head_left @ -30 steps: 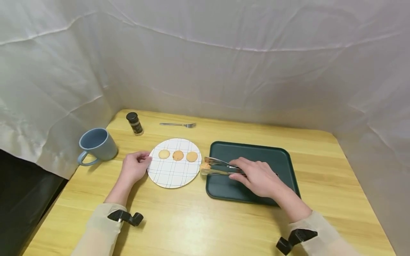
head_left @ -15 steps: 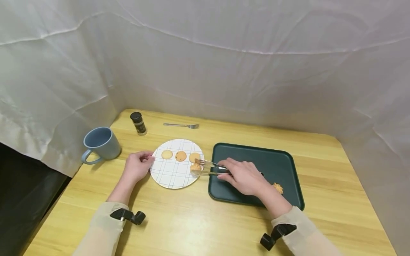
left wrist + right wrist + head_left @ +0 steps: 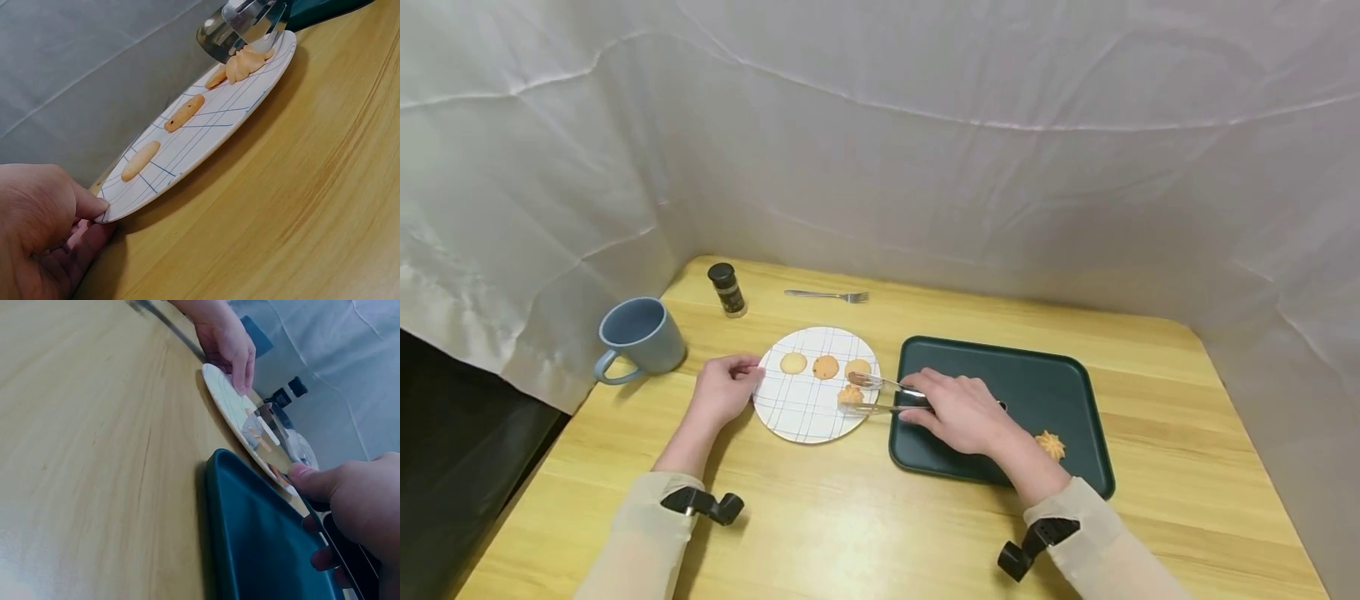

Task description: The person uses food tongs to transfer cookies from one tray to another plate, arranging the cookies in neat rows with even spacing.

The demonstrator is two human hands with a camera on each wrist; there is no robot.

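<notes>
Your left hand is pinching the plate at its rim, thumb on top, the lower fingers lying in shadow. Your right hand is curling round the tongs, hiding most of their handle from above. Their parted tips are straddling a star cookie on the plate (whether they're touching it, you can't tell) and partly covering a round cookie. Your right forearm is masking some of the tray, where a second star cookie is lying.
</notes>
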